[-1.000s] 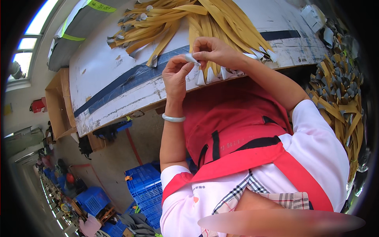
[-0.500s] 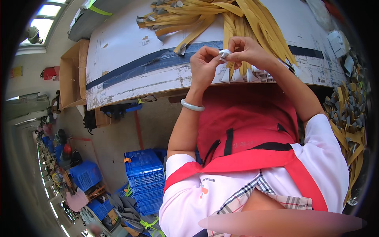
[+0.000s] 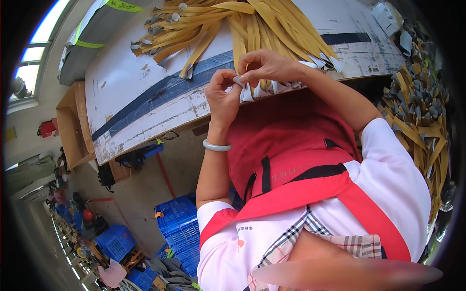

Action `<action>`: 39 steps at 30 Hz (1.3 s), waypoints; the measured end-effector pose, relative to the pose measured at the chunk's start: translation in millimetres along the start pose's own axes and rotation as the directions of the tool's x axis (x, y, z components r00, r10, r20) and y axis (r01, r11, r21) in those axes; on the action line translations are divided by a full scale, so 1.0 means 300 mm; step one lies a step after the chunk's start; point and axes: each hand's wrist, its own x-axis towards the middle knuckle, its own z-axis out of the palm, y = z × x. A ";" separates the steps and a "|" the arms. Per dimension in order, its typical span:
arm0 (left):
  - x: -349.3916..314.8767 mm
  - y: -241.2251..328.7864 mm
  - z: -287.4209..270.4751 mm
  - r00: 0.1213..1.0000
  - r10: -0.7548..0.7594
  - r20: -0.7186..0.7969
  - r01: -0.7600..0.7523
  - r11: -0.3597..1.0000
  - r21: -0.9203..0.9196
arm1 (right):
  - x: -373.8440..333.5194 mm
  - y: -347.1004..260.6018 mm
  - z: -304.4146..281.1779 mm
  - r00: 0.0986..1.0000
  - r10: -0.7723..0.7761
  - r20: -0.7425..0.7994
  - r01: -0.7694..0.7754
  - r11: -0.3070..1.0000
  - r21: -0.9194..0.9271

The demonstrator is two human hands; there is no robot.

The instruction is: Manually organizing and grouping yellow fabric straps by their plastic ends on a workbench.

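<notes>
My left hand point(image 3: 224, 98) and my right hand point(image 3: 271, 66) meet over the near edge of the table. Both are closed, pinching a small grey-white folded piece point(image 3: 237, 81) between their fingertips. What that piece is attached to, if anything, is hidden by the fingers. Just beyond my hands lies a heap of long mustard-yellow strips point(image 3: 286, 29), many with grey or white ends. Several white strip ends point(image 3: 274, 87) line the table edge beneath my right hand and forearm. One yellow strip point(image 3: 200, 50) lies apart, pointing toward my left hand.
The worn white tabletop point(image 3: 145, 92) carries dark tape. A cardboard box point(image 3: 75, 128) stands at its left end, with a grey stack point(image 3: 94, 36) behind. More yellow strips with grey ends point(image 3: 420, 116) hang at the right. Blue crates point(image 3: 179, 228) stand on the floor, lower left.
My view has tilted and shifted, so the table sits differently in it. My hands stay together on the small piece, which now looks turned and more covered by the fingers.
</notes>
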 end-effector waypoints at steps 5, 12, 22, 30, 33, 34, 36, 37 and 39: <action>-0.007 -0.009 -0.029 0.999 -0.032 -0.012 0.031 0.996 -0.086 | -0.001 -0.022 0.035 0.999 -0.009 -0.033 0.006 0.996 -0.084; 0.002 -0.035 -0.021 0.996 -0.042 -0.076 0.040 0.999 -0.030 | -0.017 -0.039 0.087 0.980 -0.175 -0.099 0.127 0.920 -0.371; 0.006 -0.010 -0.069 0.950 -0.227 0.214 0.306 0.810 -0.501 | 0.001 -0.048 0.042 0.988 0.019 -0.151 -0.032 0.996 -0.080; 0.007 -0.061 -0.023 0.988 -0.136 -0.078 0.093 0.910 -0.403 | 0.015 -0.017 0.098 0.953 -0.140 -0.268 0.071 0.966 -0.249; 0.000 -0.058 0.050 0.970 -0.063 -0.235 0.017 0.982 -0.191 | 0.067 0.044 0.106 0.786 -0.546 -0.289 0.197 0.665 -0.720; -0.009 -0.058 0.064 0.949 0.004 -0.316 -0.036 0.995 -0.094 | 0.081 0.057 0.117 0.756 -0.567 -0.327 0.188 0.667 -0.721; -0.014 -0.043 0.083 0.939 0.090 -0.333 -0.100 0.995 -0.013 | 0.080 0.085 0.105 0.721 -0.572 -0.391 0.207 0.717 -0.666; -0.014 -0.029 0.070 0.975 0.004 -0.222 -0.051 0.978 -0.205 | 0.069 0.095 0.096 0.693 -0.571 -0.439 0.251 0.763 -0.596; -0.015 0.030 0.060 0.992 -0.022 -0.121 -0.021 0.941 -0.337 | 0.042 0.108 0.062 0.793 -0.398 -0.462 0.288 0.912 -0.292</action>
